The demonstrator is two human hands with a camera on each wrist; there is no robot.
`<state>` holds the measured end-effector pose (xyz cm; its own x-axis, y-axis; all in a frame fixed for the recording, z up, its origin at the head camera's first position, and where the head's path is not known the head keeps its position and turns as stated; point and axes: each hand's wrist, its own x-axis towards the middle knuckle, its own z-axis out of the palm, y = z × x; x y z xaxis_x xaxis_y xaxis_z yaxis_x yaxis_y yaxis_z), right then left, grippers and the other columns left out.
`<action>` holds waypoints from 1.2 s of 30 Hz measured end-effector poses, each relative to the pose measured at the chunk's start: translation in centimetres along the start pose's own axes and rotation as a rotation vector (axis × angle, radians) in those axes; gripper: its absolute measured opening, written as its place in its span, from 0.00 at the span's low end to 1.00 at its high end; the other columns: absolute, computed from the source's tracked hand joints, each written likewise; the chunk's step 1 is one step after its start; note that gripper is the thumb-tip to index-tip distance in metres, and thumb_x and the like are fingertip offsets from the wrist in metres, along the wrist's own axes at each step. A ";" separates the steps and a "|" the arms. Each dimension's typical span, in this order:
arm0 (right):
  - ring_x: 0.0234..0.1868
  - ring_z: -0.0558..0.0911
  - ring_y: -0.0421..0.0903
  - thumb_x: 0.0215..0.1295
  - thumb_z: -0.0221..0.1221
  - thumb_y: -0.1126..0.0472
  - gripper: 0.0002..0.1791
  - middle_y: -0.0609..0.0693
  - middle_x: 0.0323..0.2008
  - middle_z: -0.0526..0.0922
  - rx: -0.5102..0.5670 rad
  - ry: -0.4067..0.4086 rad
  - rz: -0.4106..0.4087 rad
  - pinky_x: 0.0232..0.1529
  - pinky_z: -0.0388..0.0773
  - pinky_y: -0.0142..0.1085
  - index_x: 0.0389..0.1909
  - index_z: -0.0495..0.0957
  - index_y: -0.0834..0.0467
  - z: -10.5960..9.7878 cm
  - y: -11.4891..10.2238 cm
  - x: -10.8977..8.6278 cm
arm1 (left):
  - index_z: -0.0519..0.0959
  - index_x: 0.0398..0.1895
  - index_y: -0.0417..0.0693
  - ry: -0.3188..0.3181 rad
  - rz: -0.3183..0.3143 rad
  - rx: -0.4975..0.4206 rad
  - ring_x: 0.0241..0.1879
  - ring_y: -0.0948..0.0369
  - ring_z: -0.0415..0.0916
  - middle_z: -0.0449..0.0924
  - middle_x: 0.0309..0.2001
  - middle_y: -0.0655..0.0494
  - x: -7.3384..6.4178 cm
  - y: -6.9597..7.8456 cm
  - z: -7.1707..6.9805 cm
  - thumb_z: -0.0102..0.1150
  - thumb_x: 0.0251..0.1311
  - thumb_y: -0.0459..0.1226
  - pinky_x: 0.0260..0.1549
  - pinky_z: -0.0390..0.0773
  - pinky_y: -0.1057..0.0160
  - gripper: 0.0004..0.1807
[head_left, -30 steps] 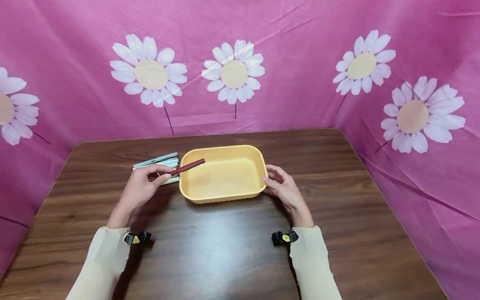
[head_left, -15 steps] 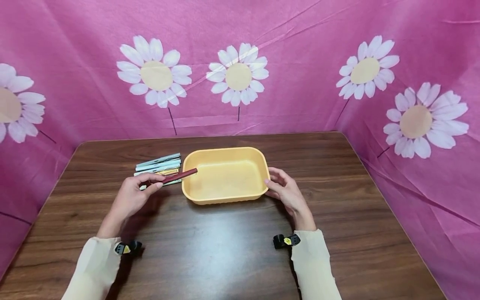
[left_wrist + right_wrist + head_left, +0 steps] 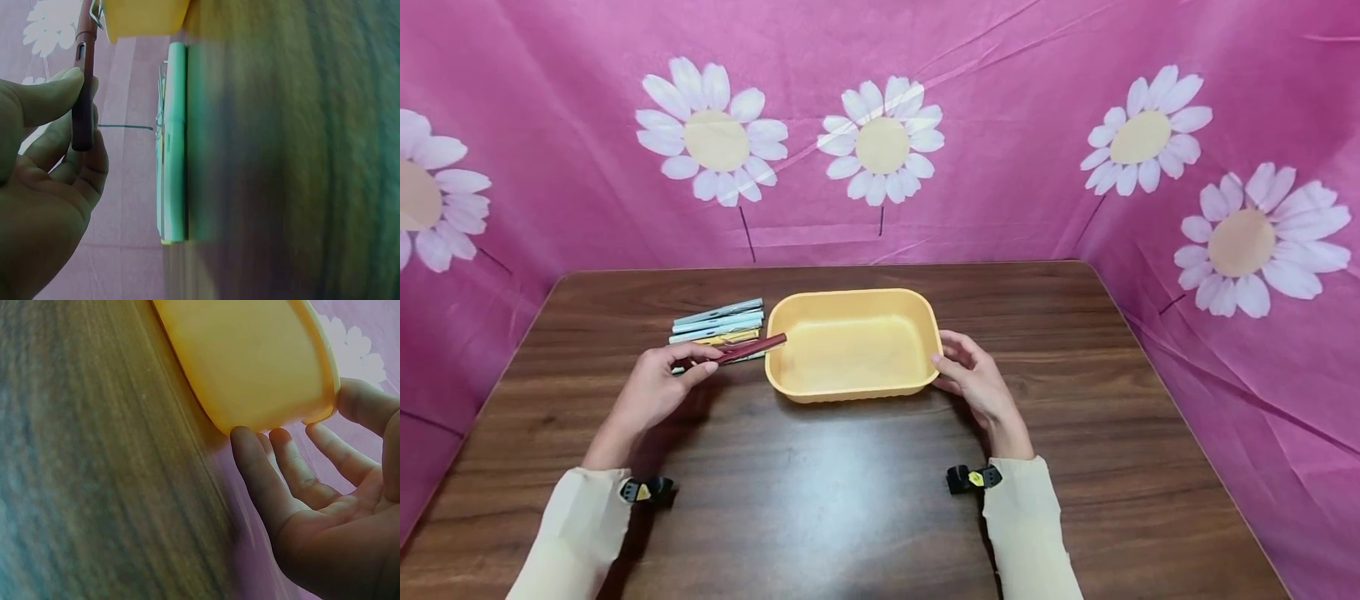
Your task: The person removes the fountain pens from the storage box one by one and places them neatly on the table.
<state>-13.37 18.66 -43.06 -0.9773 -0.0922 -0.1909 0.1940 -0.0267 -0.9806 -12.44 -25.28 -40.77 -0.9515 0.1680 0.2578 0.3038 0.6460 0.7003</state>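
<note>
My left hand (image 3: 651, 387) pinches a dark red pen (image 3: 752, 348) between thumb and fingers. The pen's far end reaches over the left rim of a yellow plastic bin (image 3: 853, 393). In the left wrist view, the red pen (image 3: 84, 94) shows a wire clip. Below it, a row of several pens (image 3: 718, 321) lies on the table, pale blue, yellow and mint green; a mint pen (image 3: 177, 144) is closest to that camera. At the bin's right end, my right hand (image 3: 977, 379) holds it, thumb at the rim and fingertips against the outer wall (image 3: 250, 362).
The brown wooden table (image 3: 842, 492) has its back edge just behind the bin. A pink cloth (image 3: 985, 183) with white daisies hangs behind and at the sides. Each wrist wears a black strap.
My left hand has drawn back to the left with the red pen, so less of the pen lies over the bin. My right hand stays at the bin's right end.
</note>
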 end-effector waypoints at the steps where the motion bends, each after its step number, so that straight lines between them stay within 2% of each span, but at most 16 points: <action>1: 0.47 0.83 0.46 0.73 0.59 0.67 0.27 0.69 0.62 0.72 0.001 0.004 0.000 0.48 0.83 0.41 0.71 0.65 0.65 0.0 0.0 0.0 | 0.88 0.41 0.43 0.000 0.001 0.004 0.33 0.66 0.71 0.86 0.39 0.47 0.0 -0.1 -0.1 0.67 0.64 0.30 0.31 0.66 0.72 0.05; 7: 0.46 0.83 0.44 0.73 0.59 0.67 0.27 0.68 0.62 0.72 0.001 0.009 0.007 0.49 0.83 0.41 0.71 0.66 0.64 0.0 -0.1 0.1 | 0.88 0.41 0.43 -0.007 0.011 0.016 0.33 0.68 0.71 0.86 0.39 0.48 -0.2 -0.4 -0.7 0.67 0.63 0.29 0.33 0.68 0.73 0.05; 14: 0.46 0.83 0.44 0.73 0.59 0.67 0.28 0.68 0.62 0.72 0.002 0.005 -0.004 0.49 0.83 0.41 0.71 0.66 0.64 0.1 -0.3 0.3 | 0.87 0.40 0.42 -0.024 0.031 0.020 0.36 0.73 0.74 0.86 0.39 0.48 -0.7 -1.6 -1.4 0.67 0.62 0.27 0.36 0.70 0.76 0.06; 22: 0.47 0.83 0.45 0.73 0.59 0.67 0.27 0.68 0.62 0.73 0.011 -0.003 0.010 0.49 0.83 0.42 0.70 0.67 0.63 0.2 -0.2 0.1 | 0.88 0.41 0.45 -0.072 -0.001 0.063 0.40 0.76 0.74 0.87 0.41 0.48 -1.8 -2.4 -2.3 0.66 0.63 0.29 0.40 0.69 0.77 0.06; 25: 0.46 0.83 0.45 0.73 0.59 0.67 0.27 0.68 0.62 0.72 0.011 0.005 0.009 0.49 0.83 0.42 0.70 0.67 0.63 0.1 -0.2 0.1 | 0.88 0.40 0.46 -0.079 0.020 0.093 0.41 0.72 0.76 0.87 0.41 0.49 -1.7 -2.6 -2.1 0.67 0.63 0.28 0.40 0.70 0.76 0.06; 29: 0.47 0.83 0.45 0.73 0.60 0.65 0.28 0.68 0.63 0.72 0.000 0.001 0.003 0.50 0.83 0.43 0.71 0.66 0.64 0.0 -0.1 0.1 | 0.88 0.39 0.47 -0.082 0.049 0.132 0.42 0.61 0.80 0.87 0.40 0.50 -1.4 -2.9 -1.6 0.68 0.62 0.29 0.40 0.72 0.73 0.06; 32: 0.47 0.83 0.45 0.73 0.59 0.66 0.28 0.68 0.63 0.72 0.002 -0.004 0.004 0.50 0.82 0.43 0.71 0.66 0.64 0.0 -0.1 0.1 | 0.88 0.38 0.46 -0.101 0.060 0.150 0.43 0.53 0.81 0.87 0.39 0.50 -1.2 -3.0 -1.2 0.68 0.62 0.29 0.42 0.75 0.65 0.05; 36: 0.48 0.83 0.46 0.73 0.58 0.67 0.27 0.68 0.63 0.72 0.008 -0.004 0.011 0.50 0.82 0.43 0.71 0.66 0.64 0.0 -0.1 0.1 | 0.88 0.39 0.46 -0.125 0.036 0.166 0.45 0.50 0.81 0.87 0.40 0.50 -1.0 -2.9 -1.0 0.67 0.62 0.28 0.43 0.77 0.53 0.06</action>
<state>-13.48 18.66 -42.99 -0.9748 -0.0962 -0.2013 0.2053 -0.0341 -0.9781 -12.28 -28.07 -42.35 -0.9418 0.2783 0.1888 0.3358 0.7496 0.5703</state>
